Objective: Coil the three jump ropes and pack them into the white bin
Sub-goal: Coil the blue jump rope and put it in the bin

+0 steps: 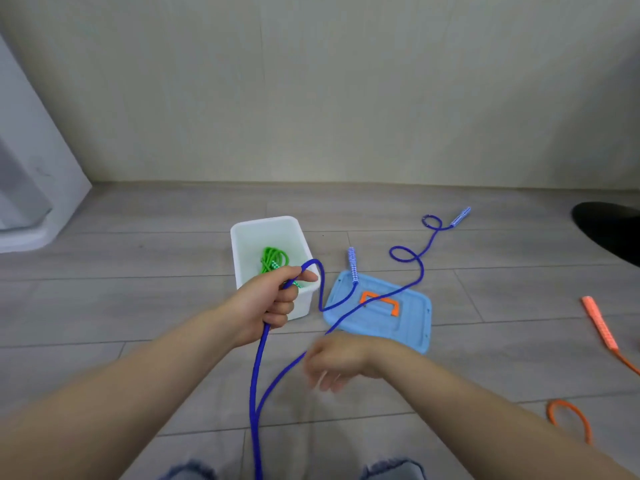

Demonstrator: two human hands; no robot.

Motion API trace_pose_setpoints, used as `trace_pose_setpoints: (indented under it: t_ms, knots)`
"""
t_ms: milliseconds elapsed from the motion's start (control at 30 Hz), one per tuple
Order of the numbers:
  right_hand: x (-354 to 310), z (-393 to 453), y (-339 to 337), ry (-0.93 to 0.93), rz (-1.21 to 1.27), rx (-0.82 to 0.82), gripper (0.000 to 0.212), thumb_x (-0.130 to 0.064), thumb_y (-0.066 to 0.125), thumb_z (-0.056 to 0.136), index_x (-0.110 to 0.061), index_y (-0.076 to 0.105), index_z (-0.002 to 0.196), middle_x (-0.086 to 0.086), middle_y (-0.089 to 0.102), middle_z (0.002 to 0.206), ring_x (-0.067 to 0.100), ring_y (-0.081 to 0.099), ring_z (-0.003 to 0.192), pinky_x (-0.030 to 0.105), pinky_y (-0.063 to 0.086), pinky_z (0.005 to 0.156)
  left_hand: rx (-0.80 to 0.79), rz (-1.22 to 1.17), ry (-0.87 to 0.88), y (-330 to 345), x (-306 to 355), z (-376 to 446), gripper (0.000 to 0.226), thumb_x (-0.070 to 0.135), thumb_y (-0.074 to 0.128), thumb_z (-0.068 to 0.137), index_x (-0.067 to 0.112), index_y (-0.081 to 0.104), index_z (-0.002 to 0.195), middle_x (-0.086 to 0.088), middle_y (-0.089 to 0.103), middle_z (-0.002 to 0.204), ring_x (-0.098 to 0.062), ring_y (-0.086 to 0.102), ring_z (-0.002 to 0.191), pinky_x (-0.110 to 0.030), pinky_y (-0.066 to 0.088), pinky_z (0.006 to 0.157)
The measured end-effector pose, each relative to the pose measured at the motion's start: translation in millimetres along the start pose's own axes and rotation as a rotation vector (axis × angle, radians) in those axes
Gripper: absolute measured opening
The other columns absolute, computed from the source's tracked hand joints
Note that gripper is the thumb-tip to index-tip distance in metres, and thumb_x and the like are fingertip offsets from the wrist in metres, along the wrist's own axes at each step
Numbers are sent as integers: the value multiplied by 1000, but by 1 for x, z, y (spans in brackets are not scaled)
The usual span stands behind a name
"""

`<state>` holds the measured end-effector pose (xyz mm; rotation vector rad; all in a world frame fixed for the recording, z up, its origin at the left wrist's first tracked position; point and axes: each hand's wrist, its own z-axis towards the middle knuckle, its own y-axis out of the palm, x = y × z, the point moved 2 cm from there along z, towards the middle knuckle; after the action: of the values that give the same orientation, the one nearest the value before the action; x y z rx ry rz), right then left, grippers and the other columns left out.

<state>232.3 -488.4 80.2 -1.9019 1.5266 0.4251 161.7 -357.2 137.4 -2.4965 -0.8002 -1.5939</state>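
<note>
A white bin (242, 237) stands on the floor with a coiled green jump rope (273, 258) inside. My left hand (273, 299) is in front of the bin, fist closed on a blue jump rope (258, 368) whose loop rises above my thumb. The blue rope runs across the floor to the right; one checked handle (352, 265) lies on the lid, the other (460, 216) farther back. My right hand (332, 362) is blurred, fingers spread, beside the rope's second strand. An orange jump rope (599, 323) lies at the far right.
A light blue lid (408, 327) with an orange handle lies flat right of the bin. A wall runs behind. A white appliance base (24, 202) sits at the left, a black object (613, 230) at the far right. My jeans-clad knees are at the bottom edge.
</note>
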Motion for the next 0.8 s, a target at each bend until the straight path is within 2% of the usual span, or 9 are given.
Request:
trace_pose_setpoints:
  t_ms: [167, 233, 333, 433, 533, 600, 667, 733, 800]
  knots:
    - [18, -2, -49, -15, 271, 654, 74, -36, 65, 86, -20, 20, 143, 10, 61, 100, 21, 58, 67, 25, 51, 57, -381, 128, 34, 5, 4, -16, 28, 25, 46, 96, 15, 68, 83, 3, 24, 54, -10, 15, 47, -22, 13, 43]
    - [16, -1, -58, -102, 371, 676, 68, -29, 65, 88, -28, 25, 144, 10, 61, 107, 22, 58, 67, 20, 51, 51, -564, 154, -7, 7, 5, -21, 23, 25, 49, 91, 12, 68, 87, 3, 33, 54, -10, 22, 48, -21, 17, 44]
    - [7, -3, -60, -259, 589, 575, 27, -4, 52, 94, -10, 55, 119, 12, 58, 93, 20, 52, 67, 25, 49, 59, -745, 237, -113, 9, 0, -27, 21, 26, 53, 88, 14, 70, 92, 3, 44, 61, -8, 32, 51, -20, 23, 46]
    - [0, -12, -63, -404, 1036, 539, 21, -2, 41, 95, -1, 60, 104, 18, 61, 88, 23, 54, 70, 22, 51, 59, -819, 470, -213, 8, -10, -29, 21, 22, 51, 93, 16, 70, 97, 2, 53, 70, -9, 44, 56, -20, 36, 53]
    - [-3, -27, -76, -441, 1210, 465, 33, -10, 36, 97, 5, 62, 110, 26, 69, 103, 32, 67, 90, 34, 59, 75, -801, 754, -289, 6, -26, -24, 19, 22, 53, 96, 19, 71, 103, 4, 63, 80, -10, 55, 69, -24, 50, 70]
    - [-11, -37, -83, -446, 1206, 459, 31, -13, 36, 100, 3, 62, 107, 24, 68, 95, 28, 67, 77, 32, 59, 64, -719, 895, -291, 5, -37, -17, 21, 24, 53, 97, 18, 71, 105, 5, 67, 88, -9, 59, 79, -26, 52, 80]
    - [-21, -48, -88, -413, 980, 578, 23, -6, 37, 99, -7, 55, 113, 15, 63, 83, 16, 53, 52, 24, 45, 44, -599, 1075, -186, 4, -44, -9, 26, 25, 51, 96, 15, 68, 113, 3, 68, 101, -9, 58, 90, -27, 48, 88]
    - [-32, -57, -91, -370, 712, 630, 36, -2, 40, 94, -19, 44, 125, 9, 62, 76, 12, 34, 43, 22, 26, 40, -431, 1261, -34, -2, -43, -1, 30, 26, 51, 96, 19, 63, 122, 4, 64, 118, -7, 56, 103, -21, 42, 92]
    - [-44, -69, -92, -329, 463, 616, 38, -7, 46, 91, -23, 43, 125, 6, 68, 78, 12, 27, 43, 21, 23, 40, -256, 1310, 60, -10, -39, 6, 35, 25, 49, 96, 22, 56, 129, 5, 58, 129, -10, 53, 115, -18, 39, 96]
